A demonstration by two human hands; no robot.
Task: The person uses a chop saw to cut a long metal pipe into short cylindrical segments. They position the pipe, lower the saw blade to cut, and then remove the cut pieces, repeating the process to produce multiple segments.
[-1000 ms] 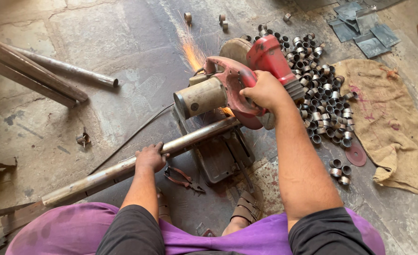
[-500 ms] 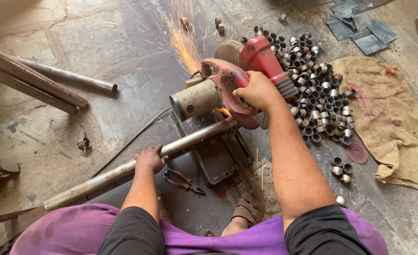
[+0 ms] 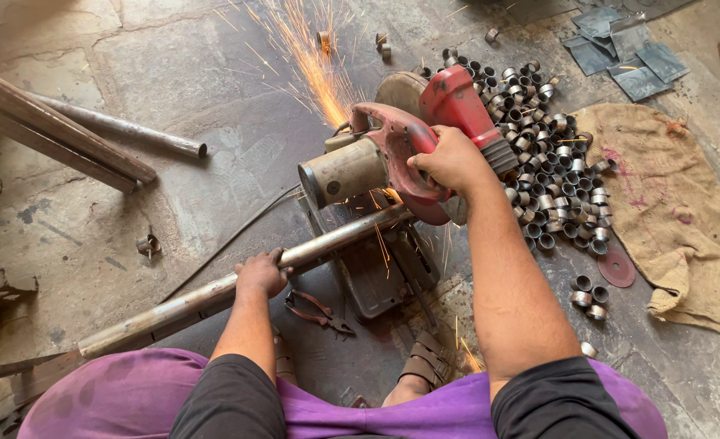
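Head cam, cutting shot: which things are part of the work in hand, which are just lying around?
In use:
- red chop saw, right hand on its handle
- long pipe, left hand on it
- pile of cut rings beside the saw

Lying about:
- pliers
- burlap sack
- spare pipes
- loose disc
- metal sheets
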